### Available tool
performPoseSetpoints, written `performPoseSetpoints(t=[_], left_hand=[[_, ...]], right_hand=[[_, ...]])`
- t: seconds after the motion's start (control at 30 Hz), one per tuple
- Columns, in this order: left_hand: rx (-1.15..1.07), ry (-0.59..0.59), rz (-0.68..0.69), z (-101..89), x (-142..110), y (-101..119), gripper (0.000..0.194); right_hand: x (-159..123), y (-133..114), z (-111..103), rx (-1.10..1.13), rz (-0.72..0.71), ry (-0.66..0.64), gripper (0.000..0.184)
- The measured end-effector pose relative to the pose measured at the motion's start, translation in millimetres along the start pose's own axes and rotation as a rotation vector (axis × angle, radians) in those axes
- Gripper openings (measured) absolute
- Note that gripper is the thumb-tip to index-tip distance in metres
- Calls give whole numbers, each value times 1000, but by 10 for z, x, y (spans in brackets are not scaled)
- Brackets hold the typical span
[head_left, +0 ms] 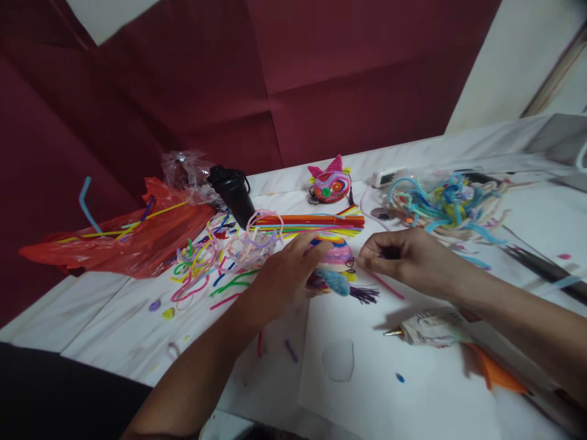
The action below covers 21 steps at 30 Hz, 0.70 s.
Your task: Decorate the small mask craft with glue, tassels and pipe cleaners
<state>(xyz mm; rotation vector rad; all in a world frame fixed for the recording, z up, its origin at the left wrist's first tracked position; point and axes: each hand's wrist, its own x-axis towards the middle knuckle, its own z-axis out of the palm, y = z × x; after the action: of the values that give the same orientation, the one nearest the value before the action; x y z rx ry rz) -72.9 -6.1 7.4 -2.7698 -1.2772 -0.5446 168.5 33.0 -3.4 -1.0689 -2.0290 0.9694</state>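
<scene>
My left hand (283,274) is wrapped round a rounded craft piece (337,249) covered in striped fuzzy pipe cleaners. A pale blue fuzzy part (338,283) sticks out below it, and a dark purple tassel (365,295) hangs off to the right. At the piece's right edge is a small dark wire loop (350,263). Just beside that loop, my right hand (403,255) is closed in a pinch; what its fingertips hold is too small to name. White paper (367,366) lies beneath, with a rounded outline (339,360) on it.
Under my right forearm rests a glue gun (426,329). Behind stand a finished-looking pink craft piece (331,184) and a black bottle (235,195). Pipe cleaners lie in a bundle (302,222) and a tangled heap (452,205). A red plastic bag (137,238) is at left, scissors (545,269) at right.
</scene>
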Motion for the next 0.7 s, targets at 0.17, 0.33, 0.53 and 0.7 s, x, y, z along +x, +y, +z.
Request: performPoseSetpoints(t=[0.17,0.33,0.53,0.7], left_hand=[[10,33,47,33,-1,-35,75],[38,31,52,27,-1,-30,72],[60,4,12,11,-6,-23,73],[64,-14,0,5,-23,-17,70]], right_hand=[[0,9,-73,21,14,-93,37],[9,70,-59,-30,20,-155,37],[10,42,-40,-53,8,-180,36],[-7,-3,-66,-80,20,-182,41]])
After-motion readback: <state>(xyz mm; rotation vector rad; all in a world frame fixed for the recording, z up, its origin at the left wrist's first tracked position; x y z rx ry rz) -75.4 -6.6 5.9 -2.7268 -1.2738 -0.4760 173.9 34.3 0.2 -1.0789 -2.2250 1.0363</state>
